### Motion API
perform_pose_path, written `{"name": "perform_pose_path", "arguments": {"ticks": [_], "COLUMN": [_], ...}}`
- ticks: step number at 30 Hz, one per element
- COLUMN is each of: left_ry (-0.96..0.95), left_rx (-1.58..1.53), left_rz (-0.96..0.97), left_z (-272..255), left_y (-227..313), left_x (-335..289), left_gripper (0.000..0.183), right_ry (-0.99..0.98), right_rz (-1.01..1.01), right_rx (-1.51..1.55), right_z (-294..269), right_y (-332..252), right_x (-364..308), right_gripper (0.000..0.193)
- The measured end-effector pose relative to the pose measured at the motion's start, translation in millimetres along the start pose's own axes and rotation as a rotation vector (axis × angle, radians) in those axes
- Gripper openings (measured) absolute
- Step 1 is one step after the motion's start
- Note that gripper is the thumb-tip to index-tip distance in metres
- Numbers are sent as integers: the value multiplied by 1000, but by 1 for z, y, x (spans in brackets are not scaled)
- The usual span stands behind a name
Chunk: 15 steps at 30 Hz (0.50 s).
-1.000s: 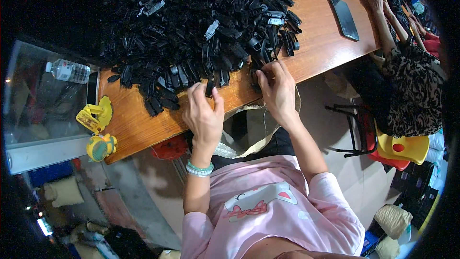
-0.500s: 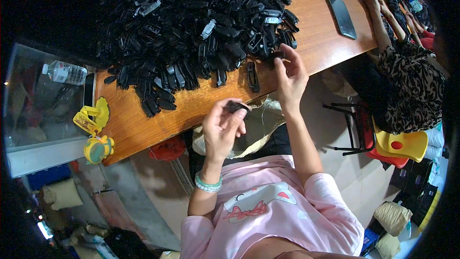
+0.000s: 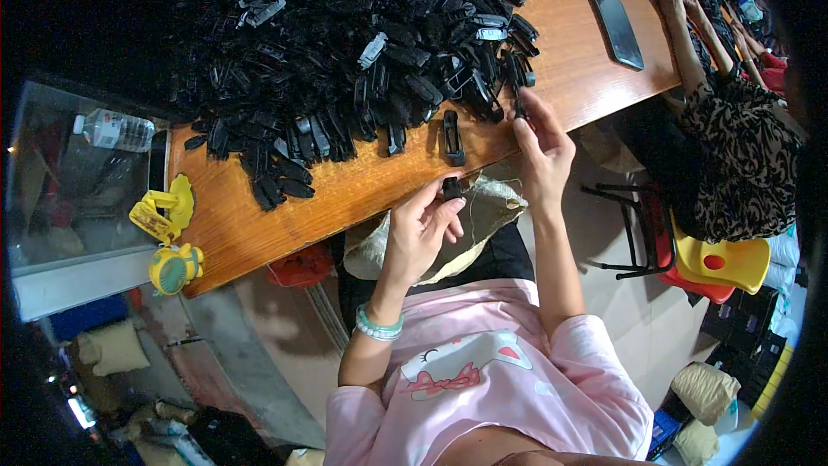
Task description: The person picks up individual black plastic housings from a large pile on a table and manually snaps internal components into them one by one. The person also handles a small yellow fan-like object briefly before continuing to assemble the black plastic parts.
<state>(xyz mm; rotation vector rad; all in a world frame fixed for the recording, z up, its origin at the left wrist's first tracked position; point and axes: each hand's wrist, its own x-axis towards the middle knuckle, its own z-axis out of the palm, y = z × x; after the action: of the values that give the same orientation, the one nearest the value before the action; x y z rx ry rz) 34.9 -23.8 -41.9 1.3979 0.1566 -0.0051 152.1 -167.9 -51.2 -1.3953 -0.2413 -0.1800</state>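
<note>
My left hand (image 3: 424,226) is closed around a small black plastic piece (image 3: 452,187), held just off the table's front edge. To the right, my right hand (image 3: 545,145) pinches another dark piece (image 3: 518,105) at the near right corner of the heap; its exact shape is hard to make out. Between the hands and a little farther off, a single black frame-like part (image 3: 453,138) lies on the wood. A large heap of black plastic parts (image 3: 345,78), with a few pale grey shiny ones among them, covers the left and middle of the table.
The wooden table (image 3: 569,52) carries a phone (image 3: 616,29) at the right. A yellow fan (image 3: 178,267) and a plastic bottle (image 3: 118,131) are at the left. Below the edge hangs a pale sack (image 3: 483,216). Another person (image 3: 742,147) sits at the right beside a yellow stool (image 3: 720,261).
My left hand has moved right and turned its black piece more upright. The right hand has shifted slightly right and nearer, its dark piece now pointing away.
</note>
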Motion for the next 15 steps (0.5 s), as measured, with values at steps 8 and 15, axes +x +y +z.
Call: {"name": "perform_pose_path", "arguments": {"ticks": [8, 15], "left_ry": [-13, 26], "left_rx": [278, 649], "left_rz": [186, 464], "left_z": [-4, -1], "left_y": [14, 30], "left_x": [-8, -12], "left_gripper": [19, 26], "right_ry": [-641, -724], "right_rz": [10, 312], "right_rx": [-116, 85], "right_z": [-5, -13], "right_y": [-47, -48], "right_x": [-35, -36], "right_gripper": [32, 32]}}
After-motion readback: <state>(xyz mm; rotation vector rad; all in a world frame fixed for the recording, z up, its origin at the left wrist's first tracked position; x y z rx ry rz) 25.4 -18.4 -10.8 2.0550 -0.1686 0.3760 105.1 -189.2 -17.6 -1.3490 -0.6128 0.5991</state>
